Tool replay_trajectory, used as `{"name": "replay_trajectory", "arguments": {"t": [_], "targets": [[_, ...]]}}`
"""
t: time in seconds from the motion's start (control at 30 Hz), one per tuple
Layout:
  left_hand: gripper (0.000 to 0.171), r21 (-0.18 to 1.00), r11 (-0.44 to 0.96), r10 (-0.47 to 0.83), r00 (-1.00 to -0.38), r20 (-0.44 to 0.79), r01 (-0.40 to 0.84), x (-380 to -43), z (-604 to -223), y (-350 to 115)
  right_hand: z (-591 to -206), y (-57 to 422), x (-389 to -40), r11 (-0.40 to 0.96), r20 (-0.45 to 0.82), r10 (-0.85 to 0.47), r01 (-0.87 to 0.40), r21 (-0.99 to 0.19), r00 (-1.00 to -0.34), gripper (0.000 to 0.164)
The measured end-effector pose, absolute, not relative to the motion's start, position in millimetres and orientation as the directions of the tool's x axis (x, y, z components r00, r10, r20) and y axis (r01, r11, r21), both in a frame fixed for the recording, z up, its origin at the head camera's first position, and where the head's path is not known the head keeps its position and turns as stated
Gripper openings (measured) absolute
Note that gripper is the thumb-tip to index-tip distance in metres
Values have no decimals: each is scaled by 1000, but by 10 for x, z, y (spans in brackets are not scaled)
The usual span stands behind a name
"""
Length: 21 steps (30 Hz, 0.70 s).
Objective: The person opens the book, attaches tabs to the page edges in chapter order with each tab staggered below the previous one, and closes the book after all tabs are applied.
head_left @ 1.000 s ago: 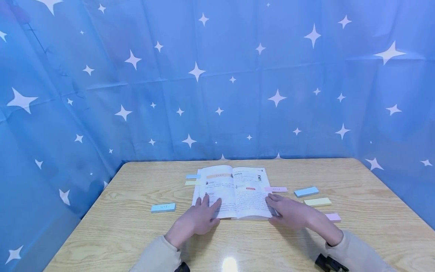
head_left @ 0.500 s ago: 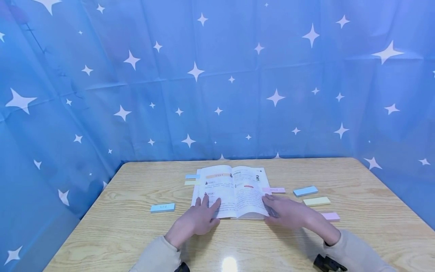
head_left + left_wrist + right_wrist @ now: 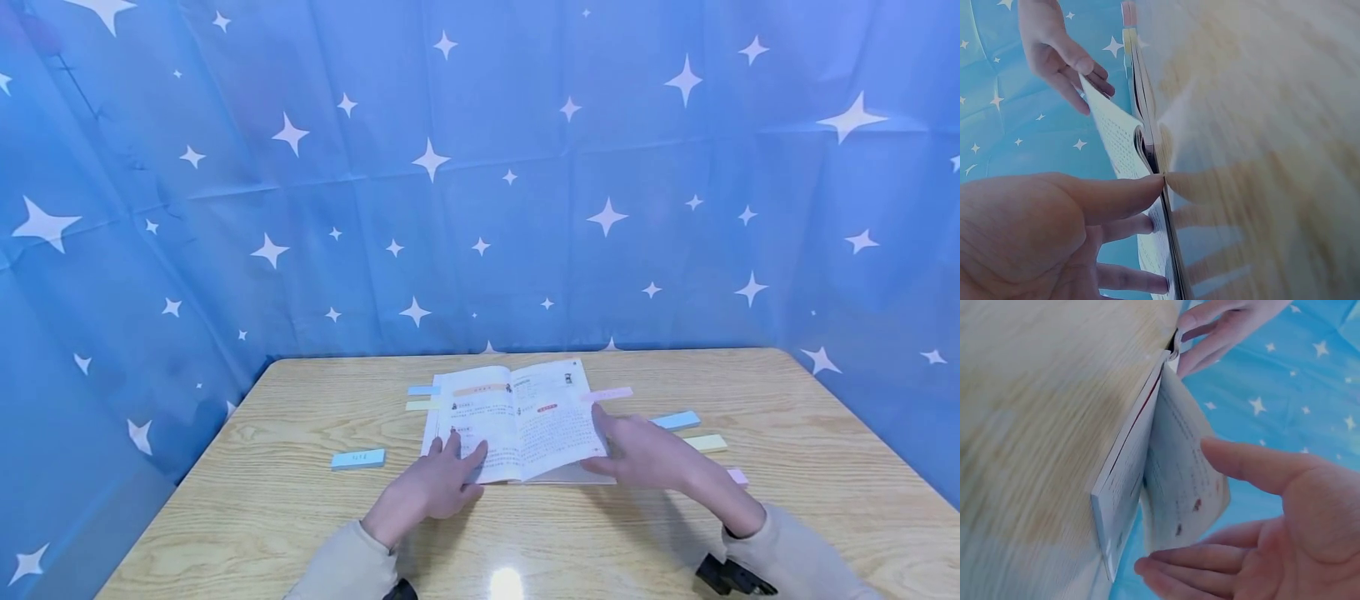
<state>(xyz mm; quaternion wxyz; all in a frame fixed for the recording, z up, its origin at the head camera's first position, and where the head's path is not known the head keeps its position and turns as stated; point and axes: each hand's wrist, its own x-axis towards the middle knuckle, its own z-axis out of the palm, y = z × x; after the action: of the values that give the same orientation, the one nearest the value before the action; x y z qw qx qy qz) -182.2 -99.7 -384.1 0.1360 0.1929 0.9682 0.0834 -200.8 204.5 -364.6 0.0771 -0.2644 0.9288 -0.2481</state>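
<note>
An open printed book lies toward the back of the wooden table. My left hand rests on its left page with fingers spread; in the left wrist view the thumb lies along the lower edge. My right hand pinches the outer edge of a right-hand page, which slants up off the pages below. Seen from the right wrist, the thumb is against the raised page's underside and the fingers reach past its edge. A pink sticky tab juts from that page.
A blue tab and a yellow tab stick out of the book's left side. A blue sticky-note pad lies left. Blue, yellow and pink pads lie right, the pink partly hidden. A starry blue curtain hangs behind.
My right hand has shifted a little left, then lifted the right-hand page up off the book. Its pink tab has risen with it. The left hand has stayed in place.
</note>
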Motion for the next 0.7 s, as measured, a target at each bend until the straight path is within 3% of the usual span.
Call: {"name": "replay_trajectory", "arguments": {"t": [0.2,0.43,0.7], "targets": [[57,215,911,397,-891,-220,353,-1814,-3855,-972,-3632,2044,-2029,636,84,-576,-510,-579,-813,73],[55,190,913,397,-895,-205,361,-1801,-3866,-944,-3656,1991,-2012,645,219,-545,-572,-507,-809,84],[54,183,909,407,-892,-197,375,-1827,-3827,-1006,-3721,1875,-1991,597,338,-519,-616,-514,-785,82]]}}
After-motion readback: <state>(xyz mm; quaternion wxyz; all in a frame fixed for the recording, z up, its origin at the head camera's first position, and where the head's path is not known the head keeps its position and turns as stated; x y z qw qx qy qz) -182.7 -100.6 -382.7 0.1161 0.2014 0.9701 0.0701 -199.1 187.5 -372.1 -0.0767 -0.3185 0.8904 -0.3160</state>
